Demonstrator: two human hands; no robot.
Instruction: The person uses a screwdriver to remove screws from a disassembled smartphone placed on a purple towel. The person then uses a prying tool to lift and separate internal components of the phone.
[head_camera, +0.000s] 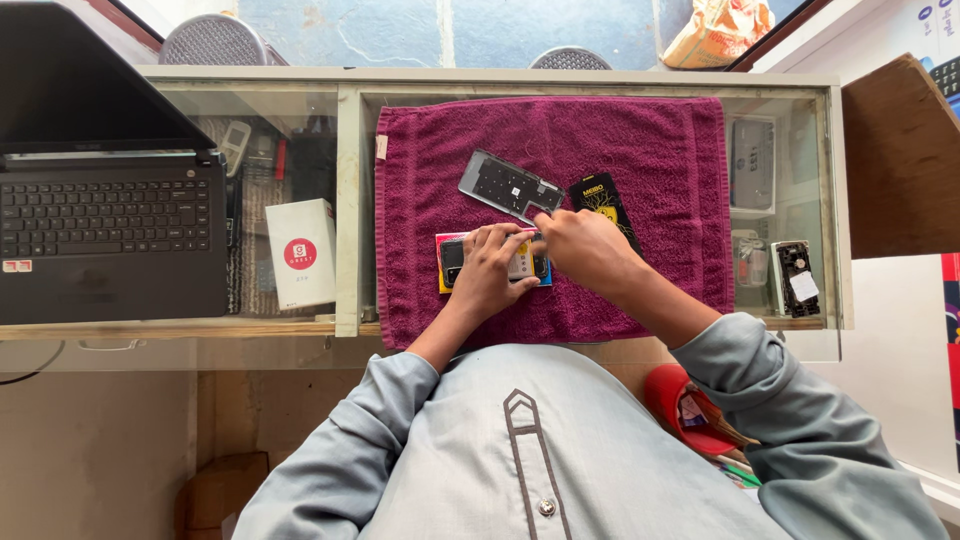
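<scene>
Left hand (487, 268): laid flat over phone (497, 262), fingers spread, pressing it down. Right hand (583, 245): fingertips pinched together at phone's upper right edge; whether a tool sits in the pinch, cannot tell. Phone: lying across a coloured card on maroon towel (650, 140), near towel centre, on glass counter (590, 78). Back cover (510, 186): on towel just above the hands, apart from phone. Black packet (600, 198): beside cover, partly behind right hand. Laptop (105, 215): far left. White box (302, 252): between laptop and towel.
</scene>
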